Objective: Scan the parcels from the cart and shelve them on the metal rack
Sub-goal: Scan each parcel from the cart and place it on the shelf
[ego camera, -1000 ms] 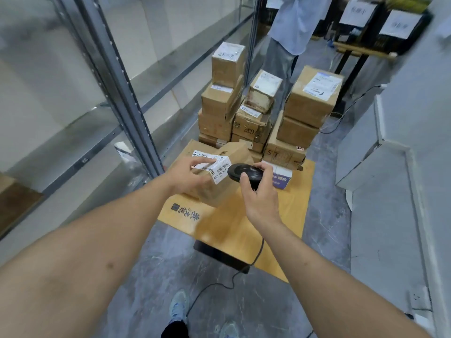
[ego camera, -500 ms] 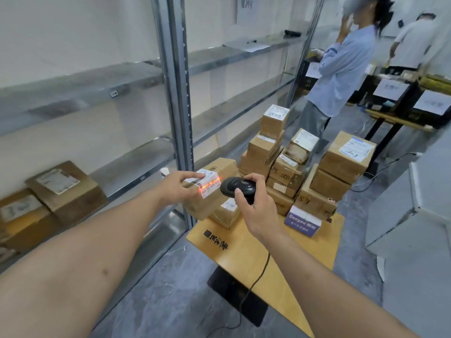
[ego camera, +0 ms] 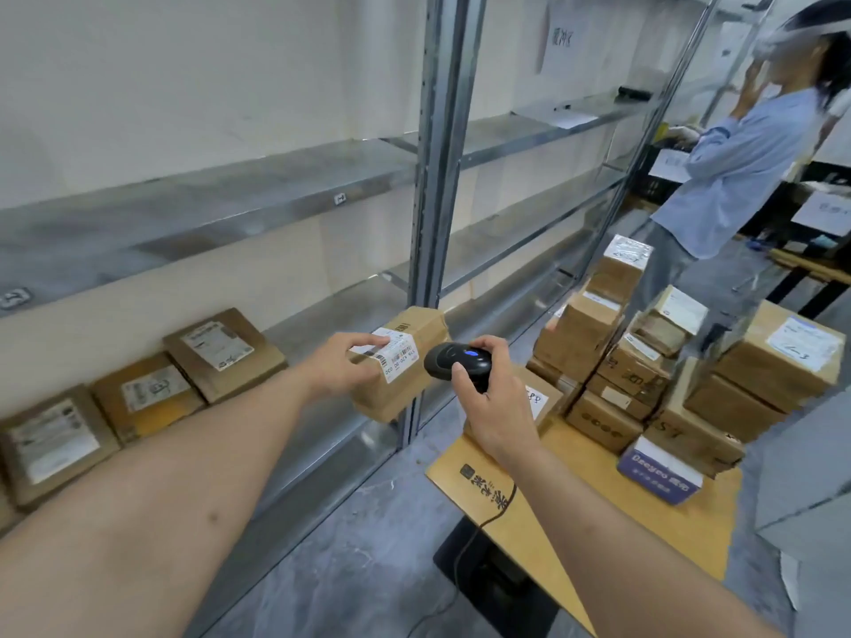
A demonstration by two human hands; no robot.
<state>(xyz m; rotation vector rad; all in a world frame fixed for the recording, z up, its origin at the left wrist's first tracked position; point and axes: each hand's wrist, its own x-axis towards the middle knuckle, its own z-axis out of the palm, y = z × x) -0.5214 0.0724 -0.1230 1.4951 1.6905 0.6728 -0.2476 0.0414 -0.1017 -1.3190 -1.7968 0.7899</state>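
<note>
Cardboard parcel [ego camera: 399, 368], boxy, gripped.

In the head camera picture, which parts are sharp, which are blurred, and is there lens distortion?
Head view: the held parcel's label and the scanner are fairly sharp; the near forearms and the stacked boxes on the cart are smeared; the rack upright leans from wide-angle distortion; the lighting is soft and even.

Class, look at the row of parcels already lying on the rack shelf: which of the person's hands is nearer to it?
Left. The left hand holds a parcel just right of the shelved parcels; the right hand, gripping the scanner, is farther right.
</note>
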